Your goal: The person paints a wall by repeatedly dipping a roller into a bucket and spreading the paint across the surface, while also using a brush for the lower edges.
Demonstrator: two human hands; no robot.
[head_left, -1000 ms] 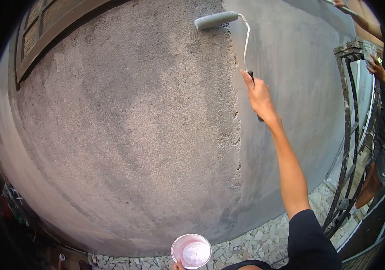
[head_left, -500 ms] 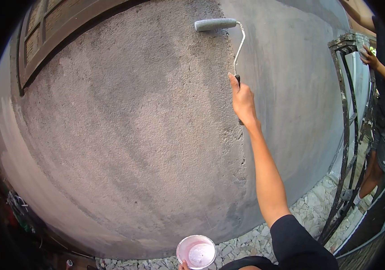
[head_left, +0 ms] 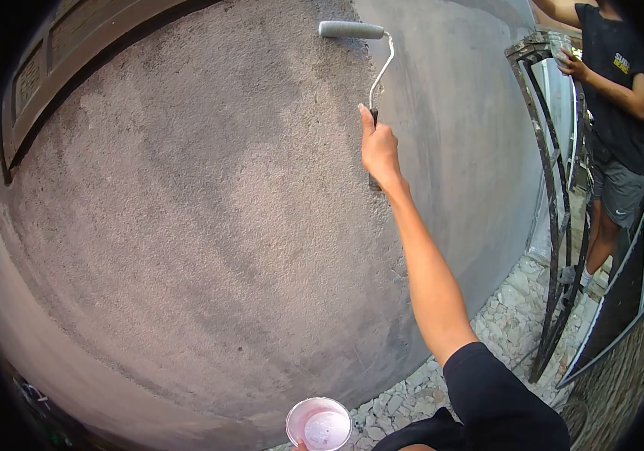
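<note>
My right hand (head_left: 380, 154) is wrapped round the dark handle of a paint roller (head_left: 350, 30), thumb pointing up along it. The grey roller sleeve lies level against the upper part of the rough grey wall (head_left: 209, 210), joined to the handle by a bent, paint-smeared wire. At the bottom edge my left hand (head_left: 301, 446) grips the near rim of a small bucket (head_left: 319, 423); only its fingertips show. Pinkish-white paint coats the inside of the bucket, with a whiter patch at its bottom.
A window frame (head_left: 43, 83) is at the upper left. Broken stones (head_left: 513, 308) lie along the wall's foot. On the right stands a dark metal frame (head_left: 555, 173), and behind it a person (head_left: 622, 105) in dark clothes holds a clear container (head_left: 559, 43).
The view has shifted right, so the person and metal frame show more fully. The roller stays high on the wall in my right hand, and the bucket remains held low.
</note>
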